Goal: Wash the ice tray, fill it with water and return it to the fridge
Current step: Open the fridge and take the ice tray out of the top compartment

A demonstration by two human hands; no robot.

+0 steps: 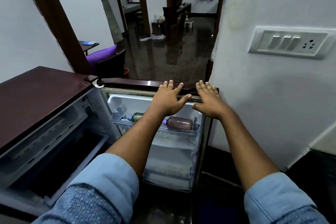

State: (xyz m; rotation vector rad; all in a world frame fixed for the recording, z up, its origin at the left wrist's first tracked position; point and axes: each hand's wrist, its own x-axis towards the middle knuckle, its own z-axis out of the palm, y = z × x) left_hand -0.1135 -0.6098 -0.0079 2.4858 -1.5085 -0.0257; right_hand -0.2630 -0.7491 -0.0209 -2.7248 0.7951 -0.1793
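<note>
Beneath the flat, empty left hand (169,99) and right hand (209,103) lies the top edge of the open maroon metal fridge door (136,84); no ice tray shows, so whether it is returned or untouched cannot be told.

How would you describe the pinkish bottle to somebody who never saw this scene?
Find the open fridge door. On its upper shelf two bottles lie sideways. The pinkish-brown bottle has a purple cap; the greenish bottle beside it has a blue cap.
</note>
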